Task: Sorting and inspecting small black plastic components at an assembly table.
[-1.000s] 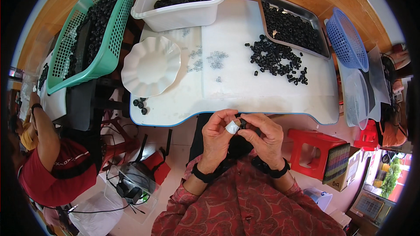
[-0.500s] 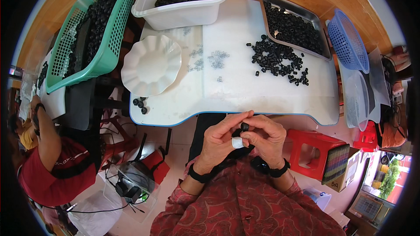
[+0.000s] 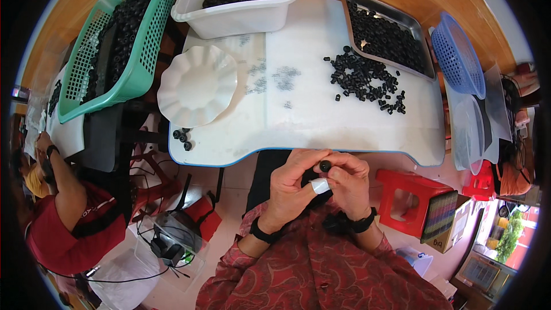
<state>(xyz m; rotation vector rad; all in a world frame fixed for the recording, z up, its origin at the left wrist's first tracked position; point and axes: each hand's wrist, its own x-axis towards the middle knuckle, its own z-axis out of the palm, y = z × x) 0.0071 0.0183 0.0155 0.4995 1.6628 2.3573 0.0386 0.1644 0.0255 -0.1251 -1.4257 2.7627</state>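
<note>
A small black cylindrical part (image 3: 325, 166), with a hole or recess in its end, sits between the fingertips of both hands just off the table's near edge. My left hand (image 3: 291, 189) comes in from the left, fingers closed around the part. White tape or a wrap (image 3: 319, 186) covers its thumb. From the other side, my right hand (image 3: 351, 189) pinches the same part between thumb and fingers. Beyond them on the white table (image 3: 310, 120), loose black cylindrical pieces (image 3: 360, 74) lie scattered on the right. Several rounder black pieces (image 3: 183, 137) rest at the left corner.
A scalloped white dish (image 3: 198, 83) is at left. Behind it stand a white tub (image 3: 247, 20) and a green basket (image 3: 150, 40) of black parts. A metal tray (image 3: 396, 11) and blue basket (image 3: 459, 51) are at right. A red stool (image 3: 396, 201) and a co-worker (image 3: 74, 218) flank me.
The black part has turned so its end faces up, and has shifted slightly right. My fingers have moved around it. The co-worker at left has brought their hands together.
</note>
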